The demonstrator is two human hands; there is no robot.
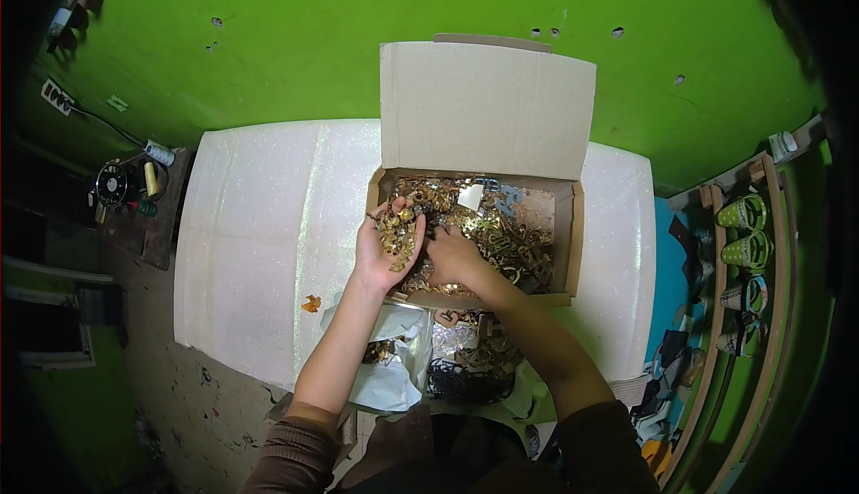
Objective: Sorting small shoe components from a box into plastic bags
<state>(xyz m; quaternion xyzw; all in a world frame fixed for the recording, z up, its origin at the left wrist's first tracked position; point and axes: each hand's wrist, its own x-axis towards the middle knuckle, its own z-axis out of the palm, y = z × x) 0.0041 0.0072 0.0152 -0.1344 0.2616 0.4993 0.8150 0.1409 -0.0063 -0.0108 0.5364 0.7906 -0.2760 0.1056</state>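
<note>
A shallow cardboard box [564, 252] with its lid raised holds a heap of small gold, bronze and dark metal-looking pieces [510, 243]. At its left side my left hand [371, 248] is turned palm up and cupped around a pile of gold-coloured small pieces [396, 236]. My right hand [455, 257] reaches into the box just beside it, back upward, fingers bent down into the heap. Its fingertips are hidden, so what they grip cannot be made out. A white card-like piece [471, 196] and some grey-blue pieces [510, 200] lie among the heap.
The box stands on a pale glittery table cover [246, 225]. Nearer me are white wrapping [386, 385] and a tray of dark and gold pieces [474, 378]. An orange-brown scrap [311, 303] lies left. A wooden rack [716, 315] with green dotted items stands right.
</note>
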